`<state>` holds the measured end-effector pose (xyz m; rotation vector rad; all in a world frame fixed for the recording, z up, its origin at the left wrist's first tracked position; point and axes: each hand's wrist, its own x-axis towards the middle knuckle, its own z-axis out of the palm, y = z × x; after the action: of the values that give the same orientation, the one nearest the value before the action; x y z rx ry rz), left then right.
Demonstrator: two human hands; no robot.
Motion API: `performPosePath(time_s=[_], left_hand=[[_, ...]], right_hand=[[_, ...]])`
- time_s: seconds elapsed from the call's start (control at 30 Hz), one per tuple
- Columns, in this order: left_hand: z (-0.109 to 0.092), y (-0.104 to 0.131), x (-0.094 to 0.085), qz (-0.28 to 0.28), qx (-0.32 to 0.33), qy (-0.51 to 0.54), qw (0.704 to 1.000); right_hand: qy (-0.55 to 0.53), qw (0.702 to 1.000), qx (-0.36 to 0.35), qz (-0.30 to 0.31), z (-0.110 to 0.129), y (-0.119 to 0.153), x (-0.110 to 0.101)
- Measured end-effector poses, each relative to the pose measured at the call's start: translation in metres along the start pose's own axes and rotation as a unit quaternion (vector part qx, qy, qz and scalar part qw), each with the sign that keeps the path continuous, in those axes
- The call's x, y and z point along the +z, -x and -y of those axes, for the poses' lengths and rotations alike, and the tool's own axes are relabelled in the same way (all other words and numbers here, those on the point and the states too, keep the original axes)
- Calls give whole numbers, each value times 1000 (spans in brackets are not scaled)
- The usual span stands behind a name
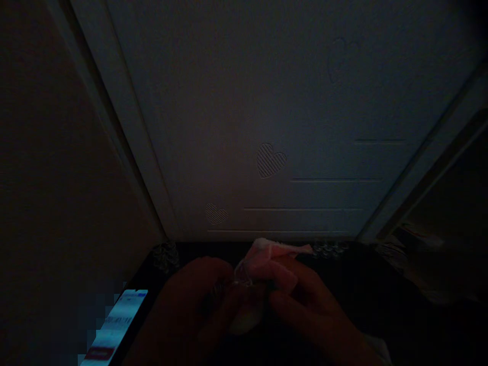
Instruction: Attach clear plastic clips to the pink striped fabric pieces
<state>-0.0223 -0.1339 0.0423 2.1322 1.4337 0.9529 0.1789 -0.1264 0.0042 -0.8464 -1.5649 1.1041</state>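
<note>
The scene is very dark. My left hand (194, 300) is curled around a small clear, shiny object (243, 278), most of it hidden by the fingers, so its kind cannot be made out. In my right hand (305, 300) a pink cloth (263, 256) is bunched between thumb and fingers. The cloth touches the clear object, and one corner of it sticks out to the right. Below the fingers, between the two hands, a pale rounded patch (246, 320) shows dimly.
A lit phone (116, 325) lies at the left. Clusters of small clear, glassy items stand at the dark surface's back left (165, 255) and back right (330, 249). Behind rises a pale panel (229, 127) with heart patterns. Dim, unclear items (404, 254) lie at the right.
</note>
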Motion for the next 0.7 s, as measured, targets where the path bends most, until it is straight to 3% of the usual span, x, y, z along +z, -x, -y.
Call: performPosePath(time_s=[0.13,0.33,0.37,0.47,0.6,0.7], left_hand=[[0,-4,0,-8,43,7,999],[-4,-11,2,-85,147,-76,982],[-5,-11,3,-95,165,-89,978],[-6,-12,5,-122,199,-113,966],[-4,-13,6,-105,189,-109,970],[-2,-13,5,-98,165,-107,976]], right_hand=[[33,999,-23,1,5,-3,0],[82,995,-48,-9,2,-9,-4],[89,994,-54,-20,-2,-9,-4],[106,983,-78,-130,-15,-9,-6],[81,987,-58,-127,-10,-13,-5],[-48,992,9,-114,2,-17,-1]])
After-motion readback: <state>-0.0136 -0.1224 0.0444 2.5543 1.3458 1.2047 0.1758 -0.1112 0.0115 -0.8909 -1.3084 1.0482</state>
